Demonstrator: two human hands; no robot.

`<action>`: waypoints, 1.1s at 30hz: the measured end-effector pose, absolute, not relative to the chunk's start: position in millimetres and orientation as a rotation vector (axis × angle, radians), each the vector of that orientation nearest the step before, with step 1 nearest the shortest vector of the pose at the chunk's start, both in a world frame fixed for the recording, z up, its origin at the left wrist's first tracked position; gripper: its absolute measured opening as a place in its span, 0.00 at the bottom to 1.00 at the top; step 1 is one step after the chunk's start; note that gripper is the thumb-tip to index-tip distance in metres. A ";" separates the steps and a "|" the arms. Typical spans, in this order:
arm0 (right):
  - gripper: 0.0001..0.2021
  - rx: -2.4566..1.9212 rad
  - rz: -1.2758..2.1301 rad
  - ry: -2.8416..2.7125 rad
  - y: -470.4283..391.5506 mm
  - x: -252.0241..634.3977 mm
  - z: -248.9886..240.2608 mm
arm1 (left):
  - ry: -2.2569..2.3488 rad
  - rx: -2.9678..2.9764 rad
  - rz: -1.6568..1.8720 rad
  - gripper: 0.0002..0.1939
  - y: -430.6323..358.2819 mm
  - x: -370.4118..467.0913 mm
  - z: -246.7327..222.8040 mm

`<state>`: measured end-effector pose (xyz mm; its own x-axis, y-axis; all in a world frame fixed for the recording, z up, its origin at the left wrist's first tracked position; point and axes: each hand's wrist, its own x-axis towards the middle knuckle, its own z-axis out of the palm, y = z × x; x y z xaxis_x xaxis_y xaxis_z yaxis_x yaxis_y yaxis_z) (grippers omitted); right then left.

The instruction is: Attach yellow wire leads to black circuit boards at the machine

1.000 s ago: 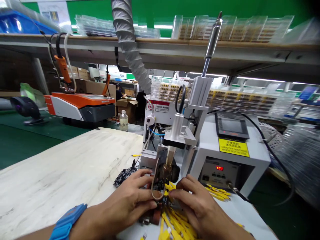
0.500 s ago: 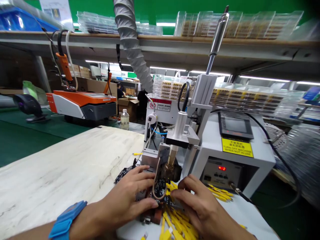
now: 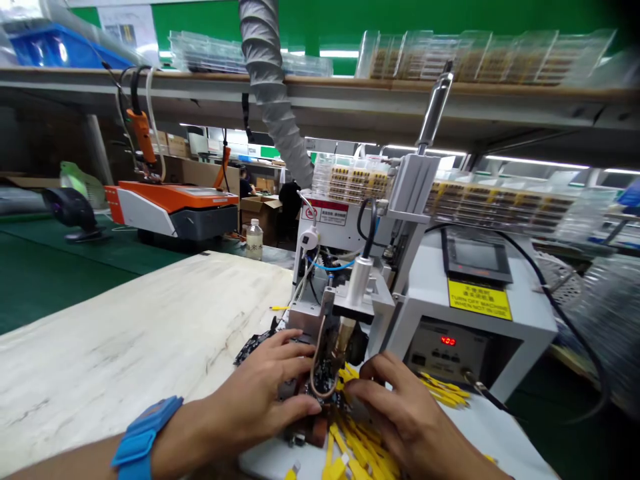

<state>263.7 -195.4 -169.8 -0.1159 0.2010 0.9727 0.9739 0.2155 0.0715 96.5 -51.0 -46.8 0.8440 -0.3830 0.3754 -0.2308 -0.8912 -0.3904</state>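
Note:
My left hand [image 3: 283, 377], a blue band on its wrist, lies with fingers apart over the left side of a small bench fixture [image 3: 314, 430]; the thumb rests near its front edge. My right hand [image 3: 400, 400] is closed, thumb and curled fingers at a short yellow cable [image 3: 349, 379] on the fixture's right side; the fingertips are partly hidden. Between the hands stands the machine's pressing head [image 3: 345, 340], over dark parts, with a curved copper-coloured tube [image 3: 325, 395] in front. A pile of yellow cables [image 3: 363, 447], some with metal plugs, lies below my right hand.
Right of the press stands a white control box [image 3: 500, 337] with a lit red display. More yellow cables [image 3: 445, 390] lie before it. Black parts [image 3: 255, 343] sit left of the fixture. Behind are a bottle [image 3: 254, 241], a grey duct [image 3: 270, 87] and a shelf [image 3: 200, 87].
The pressing head has come down towards the fixture, and the rod of its upper cylinder shows shorter. Both hands keep nearly the same pose. The view has shifted slightly.

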 end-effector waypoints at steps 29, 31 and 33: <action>0.16 -1.136 -0.999 -1.556 -195.2 265.4 -171.2 | 0.330 -2.716 -0.625 0.23 -50.6 95.6 -47.5; 0.17 -1.135 -0.988 -1.558 -195.6 265.5 -170.5 | 0.316 -2.723 -0.630 0.24 -50.5 95.1 -47.8; 0.18 -1.138 -0.979 -1.564 -196.5 265.3 -169.9 | 0.310 -2.728 -0.630 0.24 -50.6 94.4 -48.5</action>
<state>265.3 -196.5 -169.9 -0.1317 0.2179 0.9670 0.9652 0.2506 0.0750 94.4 -50.6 -48.5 0.8791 -0.2789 0.3865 -0.1362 -0.9241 -0.3571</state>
